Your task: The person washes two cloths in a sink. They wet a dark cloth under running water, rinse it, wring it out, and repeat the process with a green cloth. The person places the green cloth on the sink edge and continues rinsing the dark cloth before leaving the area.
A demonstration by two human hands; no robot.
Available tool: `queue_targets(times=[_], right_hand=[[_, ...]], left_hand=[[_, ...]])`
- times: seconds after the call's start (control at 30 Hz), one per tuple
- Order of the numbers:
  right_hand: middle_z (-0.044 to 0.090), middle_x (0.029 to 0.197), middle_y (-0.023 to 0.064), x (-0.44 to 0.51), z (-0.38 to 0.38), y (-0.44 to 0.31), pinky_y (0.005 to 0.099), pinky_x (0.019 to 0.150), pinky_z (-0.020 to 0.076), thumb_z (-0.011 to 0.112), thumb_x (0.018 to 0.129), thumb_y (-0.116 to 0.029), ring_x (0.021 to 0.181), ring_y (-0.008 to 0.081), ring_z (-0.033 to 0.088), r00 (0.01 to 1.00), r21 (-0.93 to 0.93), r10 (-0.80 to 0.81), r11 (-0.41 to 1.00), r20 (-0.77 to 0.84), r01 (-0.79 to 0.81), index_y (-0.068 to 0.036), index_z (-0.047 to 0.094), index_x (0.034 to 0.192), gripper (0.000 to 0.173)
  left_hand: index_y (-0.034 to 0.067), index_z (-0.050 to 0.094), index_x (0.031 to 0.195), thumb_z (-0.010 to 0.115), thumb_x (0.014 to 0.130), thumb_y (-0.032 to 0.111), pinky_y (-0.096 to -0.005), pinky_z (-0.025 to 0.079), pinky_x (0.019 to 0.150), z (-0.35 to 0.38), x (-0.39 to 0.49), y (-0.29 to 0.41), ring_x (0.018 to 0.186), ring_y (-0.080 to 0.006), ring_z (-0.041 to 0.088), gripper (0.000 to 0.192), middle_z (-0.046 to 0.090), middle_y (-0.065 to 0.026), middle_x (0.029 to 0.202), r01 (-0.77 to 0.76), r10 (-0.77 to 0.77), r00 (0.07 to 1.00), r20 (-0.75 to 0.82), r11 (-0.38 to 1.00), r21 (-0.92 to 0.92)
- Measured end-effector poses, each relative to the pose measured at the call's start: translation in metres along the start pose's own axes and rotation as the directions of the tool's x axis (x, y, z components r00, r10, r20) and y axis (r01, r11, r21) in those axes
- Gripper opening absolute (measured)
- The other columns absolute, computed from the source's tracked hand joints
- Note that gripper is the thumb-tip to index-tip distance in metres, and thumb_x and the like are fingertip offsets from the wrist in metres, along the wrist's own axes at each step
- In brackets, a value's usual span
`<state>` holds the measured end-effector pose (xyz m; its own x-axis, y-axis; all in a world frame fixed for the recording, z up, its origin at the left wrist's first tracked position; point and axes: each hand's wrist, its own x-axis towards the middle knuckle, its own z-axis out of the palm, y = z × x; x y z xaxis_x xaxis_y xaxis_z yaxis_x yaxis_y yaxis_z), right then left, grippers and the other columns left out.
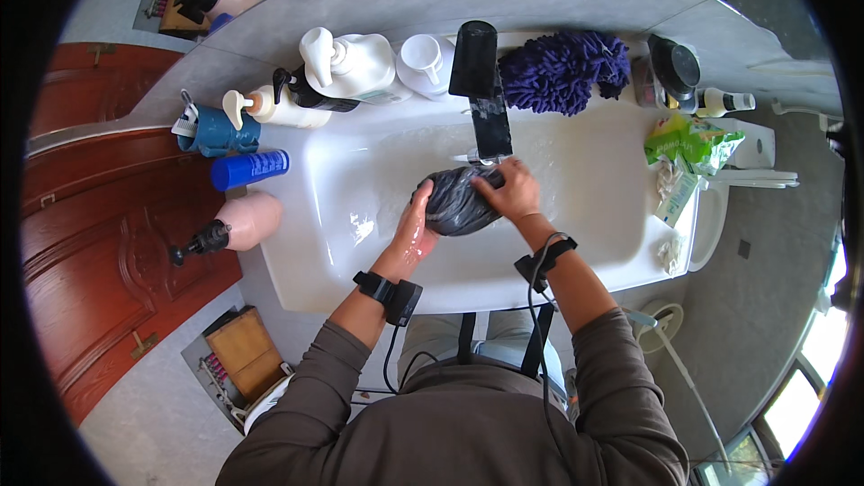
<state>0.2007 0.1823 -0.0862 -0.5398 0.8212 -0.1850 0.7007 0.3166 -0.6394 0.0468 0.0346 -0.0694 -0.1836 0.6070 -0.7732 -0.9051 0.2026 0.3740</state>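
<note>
A bundle of wet dark grey cloth (463,202) is held between my two hands, just below the spout of the black faucet (491,125). My left hand (414,226) cups it from the left side, thumb up and palm wet. From the upper right, my right hand (514,190) grips it with the thumb pressed on top. Water runs at the faucet's mouth, right behind the bundle. Beneath both hands is a white washbasin (601,216) with some water in its bottom. What the cloth is exactly cannot be told in its folded state.
Pump bottles (364,67), a white jug (425,64) and a purple chenille mitt (565,72) line the back rim. On the left stand a teal cup (219,131), a blue bottle (251,170) and a pink bottle (253,221). A green packet (692,145) lies on the right rim.
</note>
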Motion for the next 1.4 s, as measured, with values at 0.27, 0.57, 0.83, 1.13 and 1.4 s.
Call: queue_targets(times=[0.27, 0.57, 0.83, 1.13, 1.4], right_hand=[[0.007, 0.161, 0.0142, -0.008, 0.016, 0.042, 0.0626, 0.106, 0.0251, 0.081, 0.068, -0.049, 0.141, 0.0429, 0.019, 0.998, -0.374, 0.053, 0.927, 0.040, -0.034, -0.027, 0.049, 0.139, 0.081], [0.048, 0.137, 0.0169, -0.010, 0.056, 0.011, 0.0414, 0.101, 0.0408, 0.083, 0.067, -0.033, 0.120, 0.0346, 0.048, 0.977, 0.139, 0.211, 0.967, 0.043, -0.215, -0.009, 0.063, 0.111, 0.053], [0.058, 0.072, 0.0082, -0.069, 0.039, -0.088, 0.0372, 0.066, 0.0467, 0.078, 0.068, -0.017, 0.073, 0.0291, 0.055, 0.988, 0.627, -0.156, 0.767, -0.024, 0.136, -0.004, 0.055, 0.059, 0.028], [0.059, 0.071, 0.0167, -0.031, 0.030, -0.033, 0.0407, 0.065, 0.0484, 0.070, 0.069, -0.019, 0.070, 0.0347, 0.057, 0.978, 0.452, -0.024, 0.884, -0.208, 0.118, -0.001, 0.057, 0.067, 0.022], [0.049, 0.129, 0.0153, -0.018, -0.018, 0.049, 0.0498, 0.100, 0.0361, 0.077, 0.063, -0.015, 0.120, 0.0383, 0.041, 0.963, -0.007, 0.070, 0.997, -0.259, -0.075, -0.009, 0.059, 0.106, 0.046]], left_hand=[[0.018, 0.020, 0.149, 0.078, 0.071, 0.013, -0.0507, 0.036, 0.105, -0.047, 0.028, -0.017, 0.132, -0.0415, 0.027, 0.097, 0.018, -0.0261, 0.145, 0.112, 0.437, 0.889, -0.139, 0.087, 0.990], [0.030, 0.004, 0.154, 0.066, 0.087, 0.056, -0.0664, 0.046, 0.088, -0.001, 0.024, 0.015, 0.136, -0.0370, 0.035, 0.095, 0.013, -0.0106, 0.156, 0.210, -0.192, 0.978, -0.085, 0.891, 0.402], [0.006, 0.059, 0.118, 0.041, 0.090, 0.074, -0.0272, 0.052, 0.069, -0.006, 0.019, 0.020, 0.086, -0.0159, 0.065, 0.076, 0.067, -0.0057, 0.099, 0.421, -0.417, 0.818, 0.397, 0.903, 0.081], [0.007, 0.058, 0.125, 0.054, 0.098, 0.040, -0.0376, 0.051, 0.095, -0.006, 0.006, -0.003, 0.107, -0.0189, 0.063, 0.043, 0.064, -0.0066, 0.121, 0.111, -0.113, 0.990, 0.087, 0.993, 0.029], [0.007, 0.057, 0.114, 0.082, 0.074, 0.025, -0.0411, 0.045, 0.090, -0.022, 0.007, 0.010, 0.105, -0.0352, 0.052, 0.051, 0.048, -0.0166, 0.114, -0.280, 0.615, 0.740, 0.274, -0.089, 0.956]])
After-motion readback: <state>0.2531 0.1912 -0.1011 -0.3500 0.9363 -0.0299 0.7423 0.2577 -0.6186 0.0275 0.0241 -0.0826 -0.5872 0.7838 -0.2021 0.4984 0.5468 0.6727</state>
